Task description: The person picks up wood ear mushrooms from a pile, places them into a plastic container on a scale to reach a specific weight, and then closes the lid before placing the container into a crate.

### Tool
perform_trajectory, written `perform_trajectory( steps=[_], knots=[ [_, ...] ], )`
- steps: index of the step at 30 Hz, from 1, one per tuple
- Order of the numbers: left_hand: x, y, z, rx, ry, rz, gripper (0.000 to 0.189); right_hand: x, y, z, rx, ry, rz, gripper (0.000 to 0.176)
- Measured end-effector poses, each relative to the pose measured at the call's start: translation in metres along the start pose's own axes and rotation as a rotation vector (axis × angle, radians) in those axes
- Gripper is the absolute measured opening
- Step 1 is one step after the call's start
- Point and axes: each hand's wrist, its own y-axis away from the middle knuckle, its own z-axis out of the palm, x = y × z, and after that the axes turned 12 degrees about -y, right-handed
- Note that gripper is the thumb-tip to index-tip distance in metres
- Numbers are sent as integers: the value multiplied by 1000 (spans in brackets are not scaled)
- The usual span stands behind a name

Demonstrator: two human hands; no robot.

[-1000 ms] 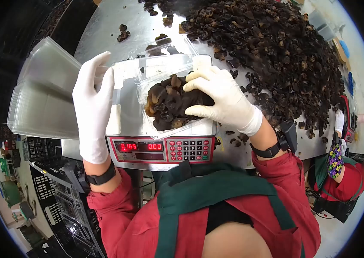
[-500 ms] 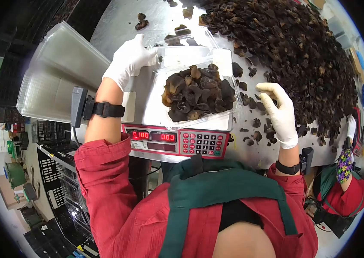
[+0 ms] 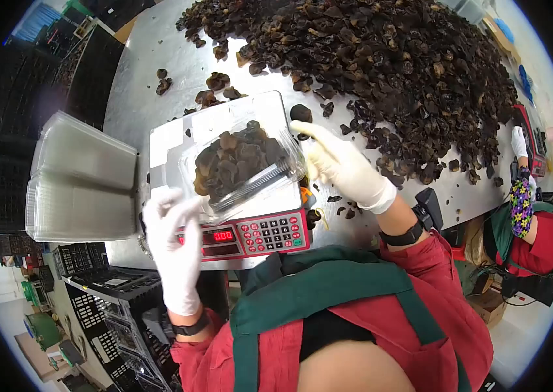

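Note:
A clear plastic box (image 3: pixel 293 153) filled with dark brown fungus pieces (image 3: pixel 237 160) sits on the plate of a red scale (image 3: pixel 273 235). Its clear lid appears folded over the pieces. My left hand (image 3: pixel 173 238), in a white glove, is in front of the box's left corner with fingers apart and nothing in them. My right hand (image 3: pixel 348 170), also gloved, is at the box's right edge, its fingers bent, partly hidden and near the rim; whether they grip it is unclear.
Nested clear boxes (image 3: pixel 87 176) stand left of the scale. A large heap of dark fungus (image 3: pixel 394 72) covers the far side of the metal table (image 3: pixel 129 98), with loose pieces around. At the right, another person's arm (image 3: pixel 521 202) is near a second scale (image 3: pixel 530 137).
The lid now lies over the filled box. My left hand has come down from the box's far left to the scale's front left, and my right hand has moved to the box's right edge.

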Motion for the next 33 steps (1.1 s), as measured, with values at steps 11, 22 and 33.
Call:
perform_trajectory(
  steps=[11, 22, 33],
  knots=[
    [-4, 18, 35, -241, 803, -571, 60, 14, -17, 4, -174, -368, 182, 60],
    [15, 77, 17, -148, 1229, -619, 70, -11, 36, 40, 74, -237, 66, 65],
    [-11, 125, -87, 90, 969, -341, 80, -31, 24, 78, -247, -252, 12, 72]
  ],
)
